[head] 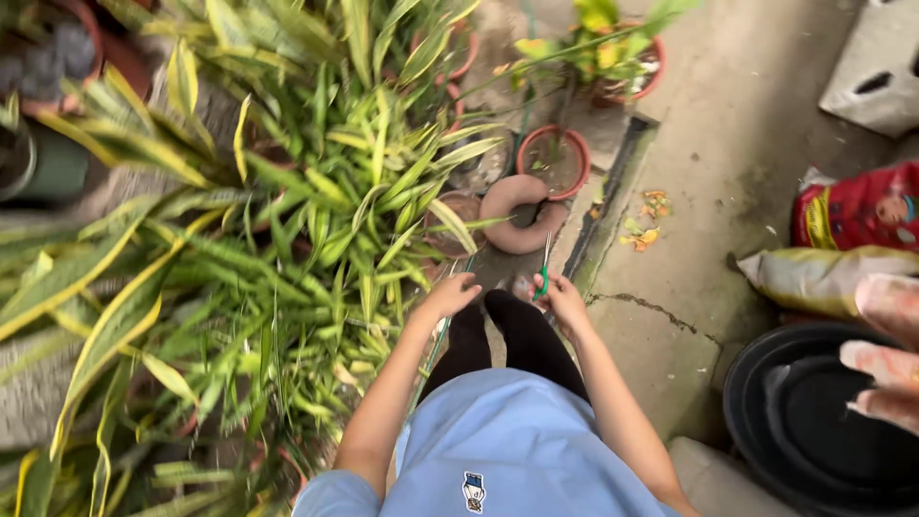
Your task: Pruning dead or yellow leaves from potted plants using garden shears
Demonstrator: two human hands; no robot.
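While the scissors [544, 271] sit upright in the right hand [565, 302], green handle loops down in the fist and thin metal blades pointing up and away, they look light and rigid; best held by the loops as now, blades sharp, so keep fingers off them. Right fingers are curled closed round the handle. Left hand [452, 295] reaches toward the striped green-yellow leaves [316, 220] just beside it, fingers loosely bent, holding nothing that I can see; whether it touches a leaf tip I cannot tell. Leaves look long, strap-like, bendy, easy to pinch near the base and probably easy to tear. Person's dark-clad legs [507, 340] show between the arms. Beyond the scissors lies a tipped terracotta pot [517, 215], and more clay pots [555, 158] stand behind it. Concrete floor [718, 172] to the right, with a black tub [814, 412] and filled sacks [823, 278] at the edge.
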